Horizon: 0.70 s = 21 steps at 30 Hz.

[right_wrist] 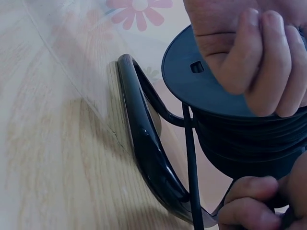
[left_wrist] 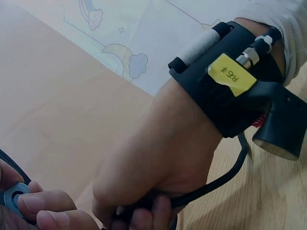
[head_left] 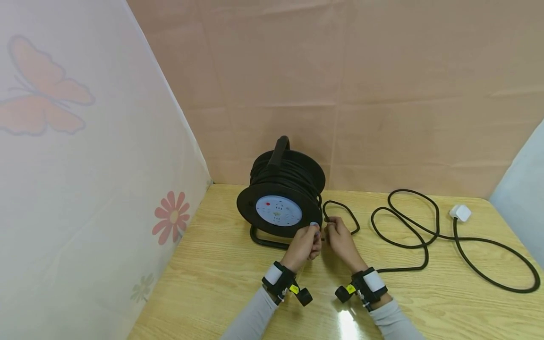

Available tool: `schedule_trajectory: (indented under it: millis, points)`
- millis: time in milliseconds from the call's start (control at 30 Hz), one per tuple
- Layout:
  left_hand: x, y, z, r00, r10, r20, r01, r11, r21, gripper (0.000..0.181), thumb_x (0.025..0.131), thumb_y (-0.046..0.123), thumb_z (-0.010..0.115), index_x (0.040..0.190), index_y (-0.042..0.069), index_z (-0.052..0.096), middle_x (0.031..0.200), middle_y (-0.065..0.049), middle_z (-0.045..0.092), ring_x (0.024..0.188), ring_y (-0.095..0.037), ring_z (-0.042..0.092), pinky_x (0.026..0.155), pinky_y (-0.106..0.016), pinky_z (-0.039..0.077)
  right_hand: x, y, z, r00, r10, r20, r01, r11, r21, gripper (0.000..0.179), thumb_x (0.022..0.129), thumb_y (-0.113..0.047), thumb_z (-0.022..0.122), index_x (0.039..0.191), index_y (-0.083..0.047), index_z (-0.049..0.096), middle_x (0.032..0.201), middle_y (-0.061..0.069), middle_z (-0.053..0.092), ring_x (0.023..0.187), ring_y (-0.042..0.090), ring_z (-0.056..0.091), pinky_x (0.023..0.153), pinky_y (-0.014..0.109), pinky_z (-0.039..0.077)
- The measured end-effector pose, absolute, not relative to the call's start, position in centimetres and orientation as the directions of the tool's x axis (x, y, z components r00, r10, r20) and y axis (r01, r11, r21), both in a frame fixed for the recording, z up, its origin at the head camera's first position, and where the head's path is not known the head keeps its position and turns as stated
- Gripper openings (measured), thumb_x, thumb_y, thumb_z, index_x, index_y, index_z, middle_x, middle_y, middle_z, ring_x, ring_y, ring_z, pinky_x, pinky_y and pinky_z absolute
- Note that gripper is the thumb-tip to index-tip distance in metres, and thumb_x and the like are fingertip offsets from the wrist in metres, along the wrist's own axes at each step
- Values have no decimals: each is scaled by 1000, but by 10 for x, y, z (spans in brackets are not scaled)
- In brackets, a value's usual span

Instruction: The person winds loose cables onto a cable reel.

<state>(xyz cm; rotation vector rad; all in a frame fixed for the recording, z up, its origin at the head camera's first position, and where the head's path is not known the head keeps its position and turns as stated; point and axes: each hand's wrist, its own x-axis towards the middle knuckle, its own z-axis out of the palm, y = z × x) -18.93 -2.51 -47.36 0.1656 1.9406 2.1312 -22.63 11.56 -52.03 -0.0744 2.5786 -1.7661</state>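
Note:
A black cable reel [head_left: 246, 208] stands on the table, its round pale-blue socket panel [head_left: 272, 210] facing forward and black cable wound between its discs. At the front disc's lower right edge, my left hand [head_left: 302, 244] holds a small grey-blue winding knob [left_wrist: 18, 195], fingers curled around it. Just to the right, my right hand [head_left: 342, 242] grips the black cable [left_wrist: 211, 189] close beside the drum. Several curled fingers of the left hand [right_wrist: 261, 60] show in the right wrist view, in front of the disc; the right hand [right_wrist: 254, 203] is partly cut off there.
Loose cable [head_left: 403, 270] lies in wide loops across the right side of the wooden table [head_left: 204, 264], ending in a white plug [head_left: 460, 213]. The reel's tubular stand [right_wrist: 144, 129] rests on the tabletop. Patterned and pinkish cloths hang at the left and back.

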Motion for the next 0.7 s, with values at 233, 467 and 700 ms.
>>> schedule_trajectory:
  millis: [233,467,700]
  points:
    - [-189,-26,-478,-965,247,-89,-111,-76,991,35,102,30,36,71,13,41,55,3,31,42,-8,26,39,-19,23,-225,114,-518,-1000,-16,27,-31,359,-933,36,108,-27,30,130,-2,42,74,11,53,52,16,45,46,28,37]
    - [-188,-26,-482,-963,250,-98,-121,-77,990,39,103,39,39,74,14,42,55,5,29,42,-7,25,40,-19,23,-224,113,-518,-998,-23,53,-58,370,-927,38,106,-33,36,133,-8,45,62,7,49,48,17,44,44,28,34]
    - [-188,-27,-485,-969,229,-94,-110,-57,992,38,103,33,39,72,11,41,53,5,27,41,-8,23,39,-20,21,-225,112,-516,-997,-28,68,-73,339,-938,33,108,-25,34,128,-2,46,68,8,50,52,17,45,47,27,37]
